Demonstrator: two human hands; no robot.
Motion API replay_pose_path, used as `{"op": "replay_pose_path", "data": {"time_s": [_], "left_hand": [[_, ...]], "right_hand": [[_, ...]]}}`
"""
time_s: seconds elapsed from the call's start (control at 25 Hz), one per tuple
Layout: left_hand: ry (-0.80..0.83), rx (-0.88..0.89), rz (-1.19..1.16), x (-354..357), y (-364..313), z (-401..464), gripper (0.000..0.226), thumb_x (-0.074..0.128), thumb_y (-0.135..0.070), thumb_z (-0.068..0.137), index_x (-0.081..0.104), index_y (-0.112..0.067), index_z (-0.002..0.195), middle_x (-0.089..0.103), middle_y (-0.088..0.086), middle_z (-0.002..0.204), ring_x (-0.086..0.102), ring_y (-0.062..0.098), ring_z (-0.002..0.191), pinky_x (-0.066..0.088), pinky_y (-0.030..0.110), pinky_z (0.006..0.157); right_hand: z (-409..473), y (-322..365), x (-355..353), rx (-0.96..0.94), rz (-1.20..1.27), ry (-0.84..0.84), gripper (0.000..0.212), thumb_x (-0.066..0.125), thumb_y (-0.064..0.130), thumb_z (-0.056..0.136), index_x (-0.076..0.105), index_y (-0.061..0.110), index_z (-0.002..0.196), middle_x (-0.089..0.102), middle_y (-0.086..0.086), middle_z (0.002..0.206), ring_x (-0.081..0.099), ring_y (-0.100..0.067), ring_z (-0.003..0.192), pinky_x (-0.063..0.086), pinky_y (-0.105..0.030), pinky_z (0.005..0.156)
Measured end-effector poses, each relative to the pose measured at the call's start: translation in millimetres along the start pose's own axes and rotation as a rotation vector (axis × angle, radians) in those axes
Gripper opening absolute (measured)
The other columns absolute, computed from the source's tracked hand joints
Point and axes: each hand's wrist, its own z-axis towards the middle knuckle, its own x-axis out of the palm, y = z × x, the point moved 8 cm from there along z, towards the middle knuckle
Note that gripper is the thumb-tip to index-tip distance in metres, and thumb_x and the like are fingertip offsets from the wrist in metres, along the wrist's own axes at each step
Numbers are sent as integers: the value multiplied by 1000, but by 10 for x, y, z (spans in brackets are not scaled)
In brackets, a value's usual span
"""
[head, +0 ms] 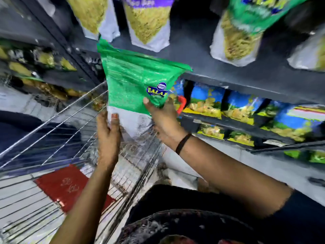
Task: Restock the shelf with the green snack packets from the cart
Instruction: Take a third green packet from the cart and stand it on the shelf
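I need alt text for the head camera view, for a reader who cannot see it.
Two bare hands, left hand and right hand, hold a green snack packet up toward a dark shelf, above a wire cart. Purple-topped packets stand on that shelf; blue packets fill the one below.

Dark grey metal shelving unit [228,74] along right side, perforated upright [73,50] at left, blue-and-yellow packets [241,106] on lower tiers, pale tiled floor [219,159] beneath, further stocked racks [40,67] at far left, picture blurred throughout.
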Motion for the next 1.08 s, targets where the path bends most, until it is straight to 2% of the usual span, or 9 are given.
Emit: {"op": "replay_pose_path", "data": {"time_s": [0.16, 0.28, 0.4, 0.48, 0.68, 0.8, 0.92, 1.04, 1.08], "left_hand": [[187, 151, 4, 1037, -675, -408, 34, 44, -45, 82, 39, -28, 110, 50, -1, 113, 49, 7, 101, 41, 28, 93], [386, 234, -39, 2169, -1019, -800, 46, 49, -44, 77, 37, -35, 120, 48, -5, 127, 46, 14, 119, 36, 32, 106], [528, 302, -14, 3542, -1380, -1249, 61, 48, -47, 78, 35, -18, 131, 42, 10, 141, 37, 22, 132, 26, 43, 116], [644, 393, -19, 4587, -1797, -1670, 67, 46, -49, 78, 35, -10, 132, 41, 8, 139, 37, 21, 130, 25, 35, 115], [698, 401, -38, 5753, -2186, -1737, 72, 45, -48, 77, 34, 2, 128, 45, 24, 134, 42, 35, 126, 31, 53, 110], [749, 372, 8, 6262, -2185, -1710, 79, 44, -52, 75, 30, 4, 128, 43, 26, 137, 41, 35, 128, 32, 51, 110], [779, 287, 121, 6491, -1945, -1658, 73, 40, -55, 71, 37, -1, 119, 51, 19, 118, 51, 25, 110, 40, 34, 97], [760, 138, 15, 6589, -1886, -1569, 15, 36, -32, 96, 43, -19, 96, 51, -5, 77, 52, -11, 63, 38, 4, 59], [712, 67, -49, 6598, -1927, -1534, 20, 30, -27, 99, 45, -19, 89, 52, -14, 62, 51, -13, 50, 37, 1, 50]], "right_hand": [[-164, 754, -1148, -118, -11, -12, 52, 67, 33, 70, 49, 9, 112, 65, -17, 120, 63, -29, 108, 49, -59, 95], [-310, 1254, -2357, -220, -41, -129, 45, 67, 36, 71, 51, 16, 108, 66, -13, 118, 62, -28, 111, 47, -62, 95], [-409, 1791, -3728, -304, -71, -306, 31, 68, 39, 70, 53, 29, 96, 66, -14, 116, 61, -34, 110, 47, -64, 94], [-426, 2198, -4768, -378, -98, -435, 36, 68, 43, 68, 51, 29, 96, 64, -18, 116, 60, -38, 109, 45, -66, 94], [-38, 2752, -5681, -483, -169, -525, 36, 69, 41, 69, 50, 28, 96, 64, -19, 118, 60, -36, 110, 47, -63, 94], [327, 2841, -6025, -504, -261, -541, 44, 71, 42, 70, 50, 25, 104, 65, -14, 116, 62, -31, 108, 49, -54, 96], [614, 2645, -6150, -445, -304, -525, 44, 64, 24, 80, 44, 9, 117, 58, -8, 114, 56, -21, 104, 44, -40, 97], [569, 2444, -6261, -417, -180, -626, 53, 62, 28, 82, 40, 9, 126, 57, -8, 123, 55, -20, 111, 42, -31, 98], [498, 2323, -6265, -389, -134, -696, 50, 59, 28, 85, 40, 9, 127, 58, -7, 120, 56, -19, 108, 43, -28, 94]]}}
